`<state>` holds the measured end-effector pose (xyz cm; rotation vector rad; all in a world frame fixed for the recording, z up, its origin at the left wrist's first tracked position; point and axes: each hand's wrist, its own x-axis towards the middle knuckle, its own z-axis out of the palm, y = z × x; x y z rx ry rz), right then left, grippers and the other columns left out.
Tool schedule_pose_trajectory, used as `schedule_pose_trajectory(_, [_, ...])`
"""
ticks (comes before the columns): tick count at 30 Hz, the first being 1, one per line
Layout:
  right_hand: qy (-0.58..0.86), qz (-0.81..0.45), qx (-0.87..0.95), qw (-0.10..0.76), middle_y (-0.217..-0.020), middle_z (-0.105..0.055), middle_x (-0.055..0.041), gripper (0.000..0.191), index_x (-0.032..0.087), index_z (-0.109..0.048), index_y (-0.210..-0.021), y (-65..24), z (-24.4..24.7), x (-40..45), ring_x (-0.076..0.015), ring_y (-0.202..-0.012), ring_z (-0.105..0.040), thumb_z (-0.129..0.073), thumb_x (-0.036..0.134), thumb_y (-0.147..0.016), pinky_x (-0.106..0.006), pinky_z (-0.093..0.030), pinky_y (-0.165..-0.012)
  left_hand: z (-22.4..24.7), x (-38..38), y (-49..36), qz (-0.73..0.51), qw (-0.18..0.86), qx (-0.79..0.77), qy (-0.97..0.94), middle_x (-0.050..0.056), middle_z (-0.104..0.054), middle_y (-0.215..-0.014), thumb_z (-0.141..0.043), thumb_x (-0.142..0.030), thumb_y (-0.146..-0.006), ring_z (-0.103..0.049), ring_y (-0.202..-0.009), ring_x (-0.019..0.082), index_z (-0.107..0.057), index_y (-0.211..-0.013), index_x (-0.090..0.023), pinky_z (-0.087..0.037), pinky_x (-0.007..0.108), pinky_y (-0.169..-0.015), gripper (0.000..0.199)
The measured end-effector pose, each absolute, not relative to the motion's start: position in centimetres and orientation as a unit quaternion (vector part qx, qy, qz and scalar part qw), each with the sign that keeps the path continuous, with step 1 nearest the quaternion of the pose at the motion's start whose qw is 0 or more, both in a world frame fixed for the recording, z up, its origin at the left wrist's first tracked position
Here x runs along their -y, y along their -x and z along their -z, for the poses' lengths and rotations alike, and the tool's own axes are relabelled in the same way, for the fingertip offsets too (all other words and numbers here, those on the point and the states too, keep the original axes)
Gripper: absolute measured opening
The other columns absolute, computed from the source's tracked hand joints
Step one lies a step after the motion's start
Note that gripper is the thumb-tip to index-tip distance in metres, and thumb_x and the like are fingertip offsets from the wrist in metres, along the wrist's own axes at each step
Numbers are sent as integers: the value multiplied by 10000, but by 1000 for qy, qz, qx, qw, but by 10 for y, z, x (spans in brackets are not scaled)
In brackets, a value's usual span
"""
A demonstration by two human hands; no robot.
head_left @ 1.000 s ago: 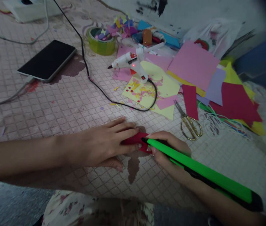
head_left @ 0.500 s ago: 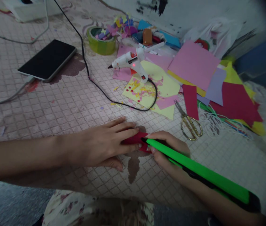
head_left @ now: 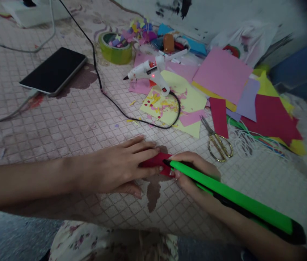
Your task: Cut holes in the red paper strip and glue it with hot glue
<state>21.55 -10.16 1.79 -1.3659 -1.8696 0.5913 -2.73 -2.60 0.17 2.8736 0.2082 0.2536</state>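
A small red piece of paper (head_left: 157,160) lies on the patterned tablecloth (head_left: 83,134), partly under fingers. My left hand (head_left: 118,165) rests flat across its left part, fingers apart, pressing on it. In my right hand (head_left: 197,174) is a long green tool with black parts (head_left: 232,195), held low along the palm and forearm. The tool's black tip touches or hovers just over the right part of the red paper; which one I cannot tell. My right thumb and fingertips are close round that tip, at the paper's right end.
Beyond my hands lie a white glue gun (head_left: 153,70) with a black cable, yellow paper (head_left: 188,96) with scraps, and gold-handled scissors (head_left: 218,143). A phone (head_left: 54,70) is at the left, a tape roll (head_left: 115,54) behind, coloured sheets (head_left: 224,76) and white string (head_left: 244,143) at the right.
The rear end of the green tool has shifted slightly right and down. My left hand stays on the red paper, and the view has moved very slightly.
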Motion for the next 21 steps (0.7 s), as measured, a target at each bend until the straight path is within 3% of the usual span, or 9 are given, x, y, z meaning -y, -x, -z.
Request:
schedule_pose_trajectory(18, [528,-245,746,324,-831,-770,-13,218,243,-676,-967,-214,-20,99,-164,-675,-726,-570,120,-822,-272,-562,-573,-3,27,27,-75,136,-76,-985,182,-483,-1514,-556,-563,-969,-383,-1459,361,-481,-1488,-218,-253,586,-1223,628])
schedule_pose_trajectory(21, [535,-245,729,349,-827,-774,-1,193,248,-678,-952,-214,-19,100,-158,-675,-728,-591,132,-825,-266,-572,-584,-4,26,27,-81,139,-78,-984,168,-498,-1506,-581,-545,-963,-392,-1455,351,-476,-1492,-236,-263,580,-1221,622])
